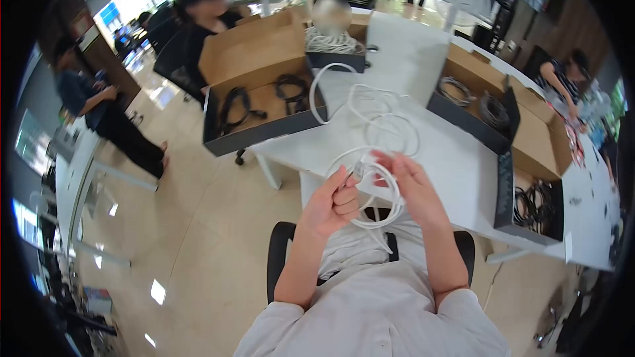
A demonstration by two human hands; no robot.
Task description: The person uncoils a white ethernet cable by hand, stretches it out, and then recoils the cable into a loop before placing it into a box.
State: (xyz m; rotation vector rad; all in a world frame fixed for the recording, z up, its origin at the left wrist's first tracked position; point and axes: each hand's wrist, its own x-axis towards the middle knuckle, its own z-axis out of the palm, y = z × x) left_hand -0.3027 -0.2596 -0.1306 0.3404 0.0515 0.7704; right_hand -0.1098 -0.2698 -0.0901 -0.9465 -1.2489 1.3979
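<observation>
A white cable (399, 206) hangs in loose loops between my two hands, over my lap at the table's front edge. My left hand (334, 203) is closed around part of the loops, with a clear-looking plug (359, 170) showing by its thumb. On the other side, my right hand (413, 188) has its fingers bent in at the loops, the fingertips on the cable and slightly blurred. More of the white cable lies in wide, loose turns on the white table (456, 188) beyond my hands.
An open box (264, 125) with black cables stands at left. Behind it, another box (340, 63) holds white cable. On the right are a box (473, 122) of grey coils and a box (529, 228) of black cables. Several people (109, 106) are around the room.
</observation>
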